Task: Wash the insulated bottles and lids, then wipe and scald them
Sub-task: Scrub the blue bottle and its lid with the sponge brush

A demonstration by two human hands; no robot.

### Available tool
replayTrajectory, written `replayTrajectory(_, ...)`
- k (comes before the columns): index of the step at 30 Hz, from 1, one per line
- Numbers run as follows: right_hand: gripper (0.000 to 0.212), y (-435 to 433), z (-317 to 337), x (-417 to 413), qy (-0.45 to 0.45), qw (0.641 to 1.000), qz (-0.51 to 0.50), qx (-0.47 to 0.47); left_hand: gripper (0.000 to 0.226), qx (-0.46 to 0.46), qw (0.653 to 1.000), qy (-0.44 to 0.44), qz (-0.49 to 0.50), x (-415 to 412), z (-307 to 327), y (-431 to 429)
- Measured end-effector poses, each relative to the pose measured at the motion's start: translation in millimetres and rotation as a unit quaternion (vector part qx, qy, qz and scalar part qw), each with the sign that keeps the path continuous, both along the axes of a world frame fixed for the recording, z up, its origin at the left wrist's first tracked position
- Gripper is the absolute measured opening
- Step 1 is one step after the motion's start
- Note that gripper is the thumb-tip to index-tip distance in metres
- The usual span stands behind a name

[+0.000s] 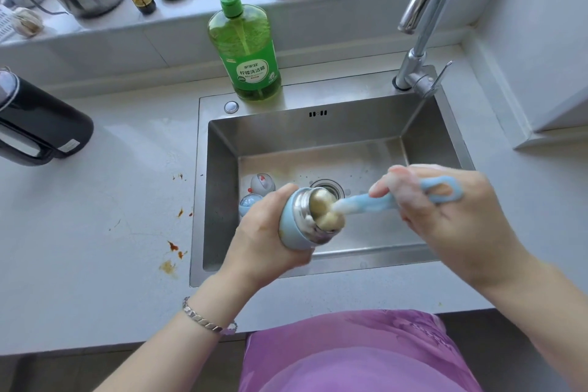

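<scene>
Steel sink (pixel 222 184) set in a pale counter. The bottle (pixel 288 216), tilted over the basin, is gripped round its body by the left hand (pixel 264 239). The right hand (pixel 445 204) grasps the brush (pixel 366 203), whose sponge head sits in the bottle's mouth. Judged rigid, light and soap-slick: hold mid-body. Lids (pixel 261 183) lie on the sink floor.

Single head-worn wide-angle view, facing forward and down, close above sink (pixel 222 149)

A home kitchen: steel sink (pixel 321 134), tap (pixel 426 9), dish soap (pixel 245 41) (lemon-green) on the counter (pixel 95 232).
</scene>
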State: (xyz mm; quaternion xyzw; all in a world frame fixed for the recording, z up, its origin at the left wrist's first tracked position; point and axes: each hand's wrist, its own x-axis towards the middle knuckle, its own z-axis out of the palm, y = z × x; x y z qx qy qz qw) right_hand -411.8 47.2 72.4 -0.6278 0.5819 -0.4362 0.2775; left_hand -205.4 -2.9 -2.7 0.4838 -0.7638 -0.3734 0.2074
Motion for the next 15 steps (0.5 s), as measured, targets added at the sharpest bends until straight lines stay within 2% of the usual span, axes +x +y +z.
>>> replayTrajectory(2,0.033,2.7,-6.1,5.6,0.004,0.999,0.016,0.03,0.07,-0.07,0.996,-0.028,-0.046,-2.4,-4.0,-1.2)
replayTrajectory(4,0.034,4.8,-7.5,4.2,-0.015,0.998,0.032,0.059,0.069,-0.059,0.997,-0.025,-0.044,-0.7,-7.4,-1.5)
replayTrajectory(6,0.03,1.9,-5.8,-2.4,-0.084,0.991,-0.009,0.103,0.067,-0.043,0.999,-0.014,-0.021,0.7,-7.3,-3.9)
replayTrajectory(8,0.032,-1.5,-10.9,0.7,-0.158,0.974,-0.057,0.15,0.068,-0.106,0.994,-0.014,-0.033,-3.3,-5.8,-6.3)
replayTrajectory(10,0.037,1.9,-16.1,14.5,-0.17,0.966,-0.052,0.189,0.073,-0.166,0.984,-0.02,-0.066,-12.0,-3.1,-7.7)
replayTrajectory(13,0.034,8.0,0.0,23.6,-0.228,0.957,-0.057,0.168,0.075,-0.233,0.968,-0.053,-0.084,-6.5,-11.9,-17.1)
replayTrajectory(15,0.036,6.2,4.6,15.1,-0.266,0.946,-0.099,0.157,0.074,-0.235,0.97,-0.031,-0.046,1.8,-12.7,-26.3)
